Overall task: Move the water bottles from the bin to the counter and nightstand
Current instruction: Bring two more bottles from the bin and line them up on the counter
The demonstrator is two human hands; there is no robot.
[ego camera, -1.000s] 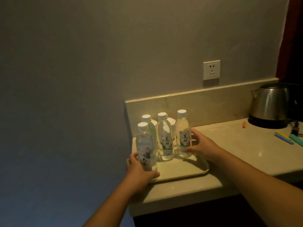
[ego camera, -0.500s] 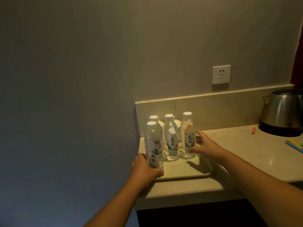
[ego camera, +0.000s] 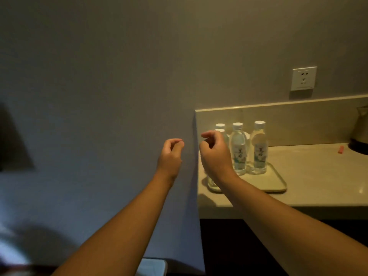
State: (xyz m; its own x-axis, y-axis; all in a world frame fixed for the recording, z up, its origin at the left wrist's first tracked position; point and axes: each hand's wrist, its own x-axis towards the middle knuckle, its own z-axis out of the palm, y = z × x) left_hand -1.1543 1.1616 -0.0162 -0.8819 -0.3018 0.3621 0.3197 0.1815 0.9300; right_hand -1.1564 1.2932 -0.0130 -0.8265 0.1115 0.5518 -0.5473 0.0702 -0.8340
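Two bare forearms reach forward in a dim room. The left hand (ego camera: 170, 154) hangs in the air in front of the wall, fingers loosely curled, holding nothing. The right hand (ego camera: 215, 154) is raised just left of the bottles, fingers also loosely curled and empty, partly hiding two of them. Four water bottles (ego camera: 239, 148) with white caps stand upright, close together, on a pale tray (ego camera: 276, 182) at the left end of the counter (ego camera: 318, 176). On the far right sits a kettle (ego camera: 360, 134). A wall socket (ego camera: 304, 78) is above.
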